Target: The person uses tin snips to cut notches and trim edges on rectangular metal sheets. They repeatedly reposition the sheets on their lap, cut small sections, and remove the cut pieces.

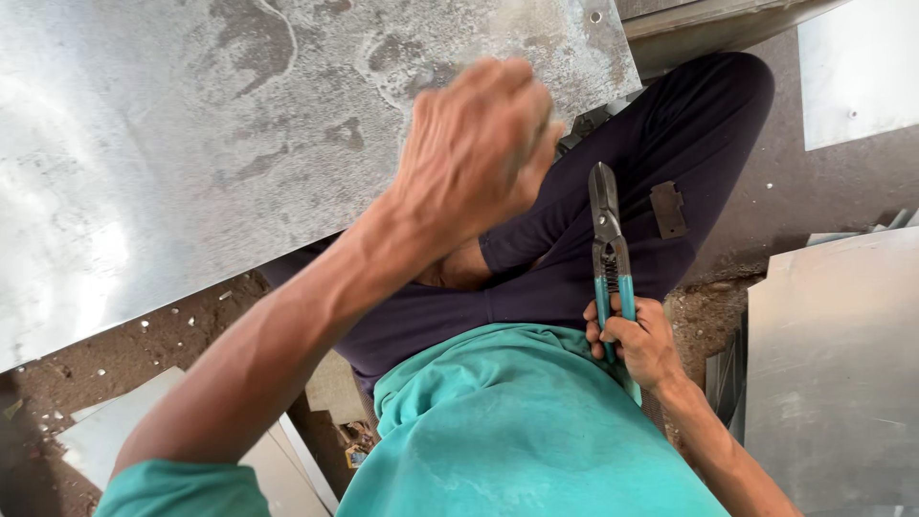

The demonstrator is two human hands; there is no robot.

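The dirt floor point(144, 349) has metal bits around me. My left hand point(474, 144) has its grip closed on the edge of the big metal sheet point(191, 144) over my lap. My right hand point(641, 340) squeezes the tin snips point(610, 254), blades shut, on my thigh.

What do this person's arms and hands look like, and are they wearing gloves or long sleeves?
No gloves: both the left hand and the right hand are bare, with no rings, watch or bracelet showing. The forearms are bare and lean, with veins and tendons standing out. The only sleeve in view is the short teal sleeve of a T-shirt on the left arm.
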